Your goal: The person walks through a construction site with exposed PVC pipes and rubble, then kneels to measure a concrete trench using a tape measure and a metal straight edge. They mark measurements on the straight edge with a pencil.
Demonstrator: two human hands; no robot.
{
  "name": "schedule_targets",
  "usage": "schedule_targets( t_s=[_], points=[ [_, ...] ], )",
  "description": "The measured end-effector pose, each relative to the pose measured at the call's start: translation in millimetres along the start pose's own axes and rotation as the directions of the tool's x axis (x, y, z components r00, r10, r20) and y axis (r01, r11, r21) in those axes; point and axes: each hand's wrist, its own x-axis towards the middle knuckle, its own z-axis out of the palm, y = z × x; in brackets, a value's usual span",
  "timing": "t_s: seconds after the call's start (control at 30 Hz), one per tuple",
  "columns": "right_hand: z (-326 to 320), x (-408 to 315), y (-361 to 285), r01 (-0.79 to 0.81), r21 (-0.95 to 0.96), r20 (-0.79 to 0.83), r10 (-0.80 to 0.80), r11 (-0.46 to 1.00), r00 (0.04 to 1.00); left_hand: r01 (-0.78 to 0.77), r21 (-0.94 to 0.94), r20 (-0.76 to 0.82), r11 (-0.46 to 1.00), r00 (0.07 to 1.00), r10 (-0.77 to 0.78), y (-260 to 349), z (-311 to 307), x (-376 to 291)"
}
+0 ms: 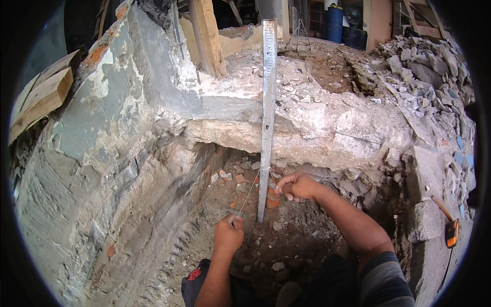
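Note:
A narrow galvanized metal post (268, 88) stands upright in a dug pit in front of me. Thin string (265, 168) is wrapped around its lower part, and one strand runs off to each side. My left hand (228, 235) grips the left strand (248, 197), which is drawn straight down toward me. On the post's right side, my right hand (300, 187) pinches the other, shorter strand between thumb and forefinger. The post's foot reaches the soil of the pit floor (282, 238), close to an orange piece of brick or pipe (273, 198).
Behind the post runs a broken concrete ledge (330, 142), undercut below. A cracked plastered wall (103, 103) rises at left beside timber planks (44, 96). Rubble (425, 69) is heaped at right. An orange-and-black object (452, 233) and a wooden handle (442, 207) lie on the right edge.

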Motion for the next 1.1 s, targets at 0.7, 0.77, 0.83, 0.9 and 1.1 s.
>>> schedule_targets(
  t_s=[0.7, 0.77, 0.83, 0.9, 1.1],
  points=[
    [146.4, -102.2, -52.0, 0.737, 0.071, 0.955, -0.258, 0.672, 0.143, -0.042, -0.067, -0.069, 0.997, 0.997, 0.037, -5.5, -4.8, 3.1],
    [115.8, -68.1, -25.8, 0.716, -0.406, 0.858, -0.034, 0.568, 0.513, -0.063, -0.066, -0.077, 0.996, 0.995, 0.058, -1.7, -7.4, 2.7],
    [87.6, -37.3, 1.9, 0.477, -0.775, 0.55, 0.072, 0.415, 0.832, 0.006, -0.048, -0.033, 0.999, 0.999, -0.008, 1.2, -11.0, 2.6],
    [53.8, -11.9, 24.0, 0.312, -0.833, 0.389, 0.083, 0.458, 0.917, 0.026, -0.043, -0.013, 0.999, 1.0, -0.027, 2.7, -13.3, 3.2],
    [34.5, 28.1, 43.6, 0.191, -0.73, -0.204, -0.476, 0.656, 0.856, 0.024, -0.048, -0.01, 0.999, 1.0, -0.025, -0.4, -9.6, 3.8]
  ],
)
